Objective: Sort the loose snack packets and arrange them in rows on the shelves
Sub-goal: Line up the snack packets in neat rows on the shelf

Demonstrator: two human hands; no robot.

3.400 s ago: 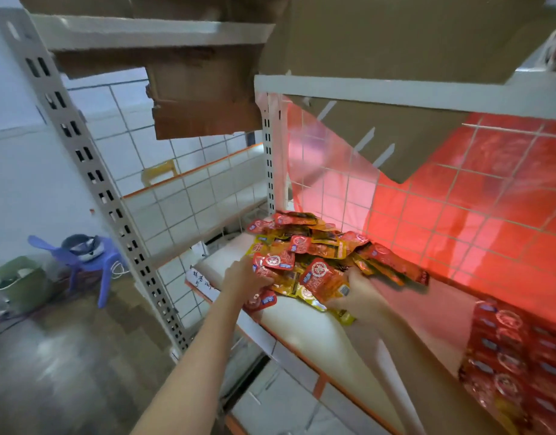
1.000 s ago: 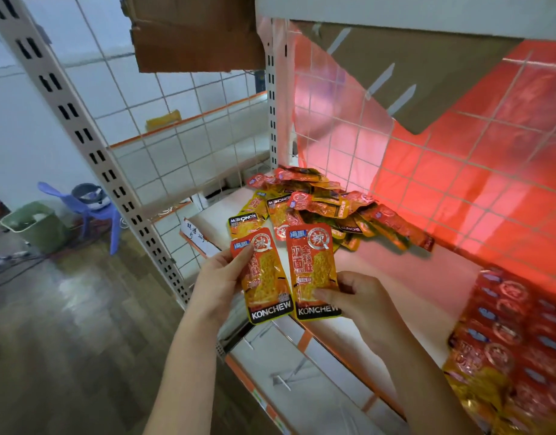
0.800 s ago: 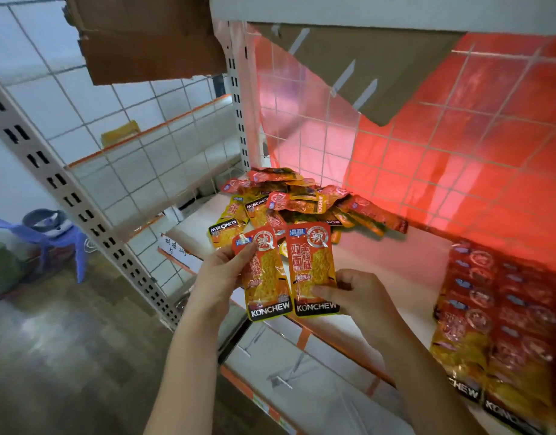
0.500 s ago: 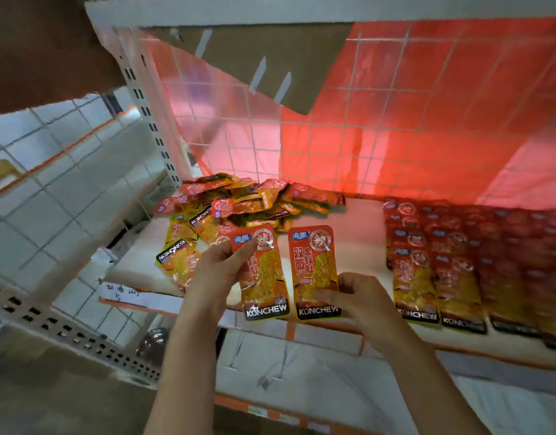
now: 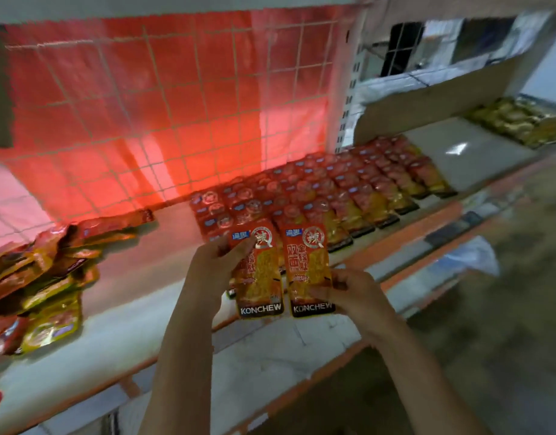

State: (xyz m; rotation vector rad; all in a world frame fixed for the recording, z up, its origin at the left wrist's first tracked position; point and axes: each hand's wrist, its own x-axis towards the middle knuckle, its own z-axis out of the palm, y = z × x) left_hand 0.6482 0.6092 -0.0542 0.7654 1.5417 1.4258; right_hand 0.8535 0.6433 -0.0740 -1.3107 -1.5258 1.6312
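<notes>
1. The left hand (image 5: 209, 271) is pinching a snack packet (image 5: 258, 271) by its left edge, thumb lying across the top front and the other fingers curled behind it.
2. The right hand (image 5: 353, 293) is pinching a second packet (image 5: 308, 268) at its lower right corner, thumb pressing on the front, fingers curled behind.
3. Both packets are standing upright, side by side and nearly touching, each showing "KONCHEW" along the bottom band.
4. The two held packets are hovering over the front edge of the shelf (image 5: 163, 277), just in front of the near left corner of the arranged rows (image 5: 326, 189).
5. Those rows are lying flat on the shelf, overlapping one another and running back toward the red sheet (image 5: 144, 114) behind the wire grid (image 5: 239, 98).
6. A loose pile of packets (image 5: 41, 271) is sitting on the same shelf, well to the left of the rows, with bare shelf between them.
7. To the right of the rows, past a bare gray stretch of shelf, a batch of yellow packets (image 5: 518, 120) is lying, blurred.
</notes>
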